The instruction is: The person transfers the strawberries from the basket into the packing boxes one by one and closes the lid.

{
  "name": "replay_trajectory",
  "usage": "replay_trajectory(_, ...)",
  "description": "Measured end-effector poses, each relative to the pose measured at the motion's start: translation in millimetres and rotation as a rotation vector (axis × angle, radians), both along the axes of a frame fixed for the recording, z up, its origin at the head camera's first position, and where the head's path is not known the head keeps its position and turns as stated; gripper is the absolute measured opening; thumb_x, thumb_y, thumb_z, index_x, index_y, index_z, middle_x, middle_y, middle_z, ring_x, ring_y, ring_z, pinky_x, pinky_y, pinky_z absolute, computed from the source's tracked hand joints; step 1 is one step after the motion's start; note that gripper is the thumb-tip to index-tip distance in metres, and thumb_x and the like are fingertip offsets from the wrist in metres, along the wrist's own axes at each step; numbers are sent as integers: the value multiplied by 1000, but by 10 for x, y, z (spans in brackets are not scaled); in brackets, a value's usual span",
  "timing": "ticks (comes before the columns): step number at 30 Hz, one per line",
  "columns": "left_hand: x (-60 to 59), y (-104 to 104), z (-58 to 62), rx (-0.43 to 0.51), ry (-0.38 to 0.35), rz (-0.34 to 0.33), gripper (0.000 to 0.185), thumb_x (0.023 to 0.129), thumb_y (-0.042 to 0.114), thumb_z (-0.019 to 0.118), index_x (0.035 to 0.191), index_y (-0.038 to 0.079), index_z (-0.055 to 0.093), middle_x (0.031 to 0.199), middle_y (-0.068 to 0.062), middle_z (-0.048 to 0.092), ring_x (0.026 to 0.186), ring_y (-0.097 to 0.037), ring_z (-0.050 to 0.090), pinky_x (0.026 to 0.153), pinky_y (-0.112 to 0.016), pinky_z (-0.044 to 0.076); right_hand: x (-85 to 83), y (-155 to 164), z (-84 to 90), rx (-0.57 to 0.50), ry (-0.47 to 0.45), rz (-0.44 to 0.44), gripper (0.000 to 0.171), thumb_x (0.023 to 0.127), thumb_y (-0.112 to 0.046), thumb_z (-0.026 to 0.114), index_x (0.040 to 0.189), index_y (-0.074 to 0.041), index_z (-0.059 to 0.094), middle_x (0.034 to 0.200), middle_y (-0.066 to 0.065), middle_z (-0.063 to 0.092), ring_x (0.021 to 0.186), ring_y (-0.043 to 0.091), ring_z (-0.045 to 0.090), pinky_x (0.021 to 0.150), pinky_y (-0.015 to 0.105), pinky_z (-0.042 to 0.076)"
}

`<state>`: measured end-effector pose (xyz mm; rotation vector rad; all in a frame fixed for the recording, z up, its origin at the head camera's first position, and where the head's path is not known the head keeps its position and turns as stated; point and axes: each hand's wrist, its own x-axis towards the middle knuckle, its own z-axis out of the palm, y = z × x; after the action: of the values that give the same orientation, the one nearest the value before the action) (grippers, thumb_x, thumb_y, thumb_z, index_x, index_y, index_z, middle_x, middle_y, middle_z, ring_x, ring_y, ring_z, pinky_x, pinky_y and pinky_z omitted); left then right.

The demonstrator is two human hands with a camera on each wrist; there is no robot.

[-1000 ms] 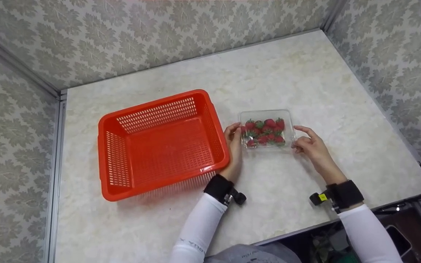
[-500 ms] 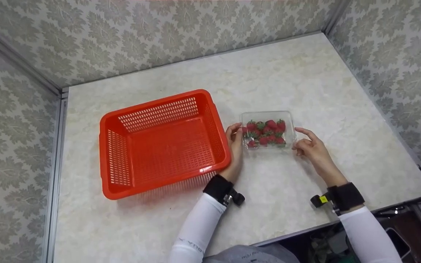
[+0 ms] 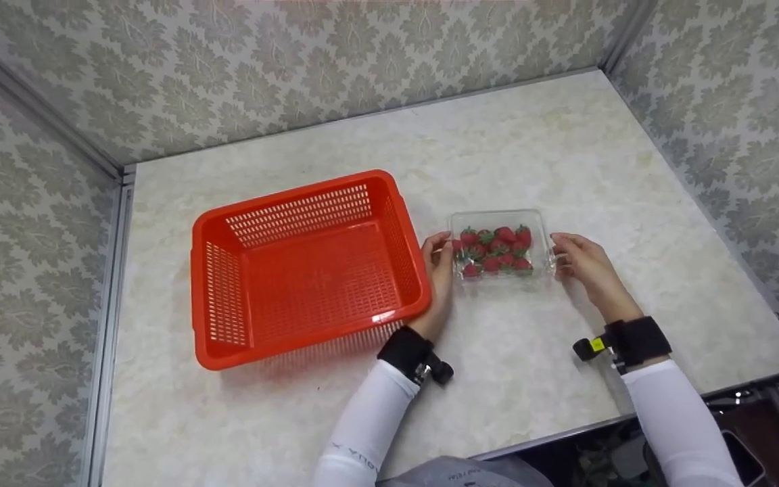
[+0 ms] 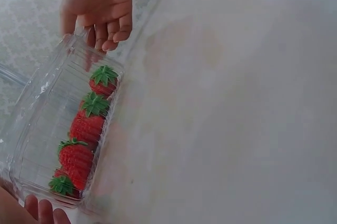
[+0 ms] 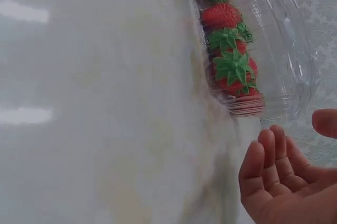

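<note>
Both hands are placed at the ends of a clear plastic punnet [image 3: 502,249] of strawberries [image 3: 498,251], which stands on the pale marble-patterned tabletop [image 3: 565,162] just to the right of an orange slotted basket [image 3: 305,267]. The left hand [image 3: 438,265] is set against the punnet's left end, its thumb and fingertips touching the plastic; in the left wrist view only the fingertips [image 4: 39,211] are seen at the near end of the box, so whether they clasp it or merely rest on it cannot be told. The right hand [image 3: 582,260] is held at the punnet's right end with its fingers loosely curled. In the right wrist view those fingers [image 5: 276,163] are seen just beside the end wall of the punnet [image 5: 274,50] with a narrow gap between — nothing is gripped by this hand.

The punnet's lid is seen closed over the fruit, and the strawberries [image 4: 84,129] are shown lying in a row along one side wall, green caps up. A black wrist strap is worn on each arm over a white sleeve. The basket is seen with nothing inside it, its right rim passing just beside the left hand. Patterned wall panels [image 3: 295,61] enclose the tabletop at the back and on both sides.
</note>
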<state>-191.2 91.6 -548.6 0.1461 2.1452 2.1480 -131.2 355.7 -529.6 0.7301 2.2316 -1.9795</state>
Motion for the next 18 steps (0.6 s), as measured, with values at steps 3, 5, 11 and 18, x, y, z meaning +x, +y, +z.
replay_trajectory(3,1,11,-24,6,11,14,26,105,23,55,128,13,61,119,-8,65,105,-15,59,92,-34,46,-86,0,-6,36,-36,40,61,104,-43,52,140,7,47,96,-3,58,79,6,57,70,22,49)
replay_trajectory(5,-4,13,-25,1,16,14,26,105,22,54,128,12,61,119,-8,65,105,-15,59,92,-33,46,-124,-15,-2,46,-37,62,59,105,-44,49,133,8,50,90,-4,57,76,6,56,67,22,48)
replay_trajectory(11,-8,-26,-7,-16,26,-17,27,106,26,53,130,16,60,118,-6,65,103,-13,59,90,-33,47,-172,-64,-23,77,-4,110,56,109,-39,40,133,10,46,104,5,55,86,8,53,72,22,47)
replay_trajectory(18,-5,-38,-25,-12,47,-20,28,106,27,52,131,15,59,118,-7,67,105,-15,60,92,-36,48,-173,-99,-51,101,23,100,46,110,-32,37,128,10,46,101,3,51,87,8,49,75,22,43)
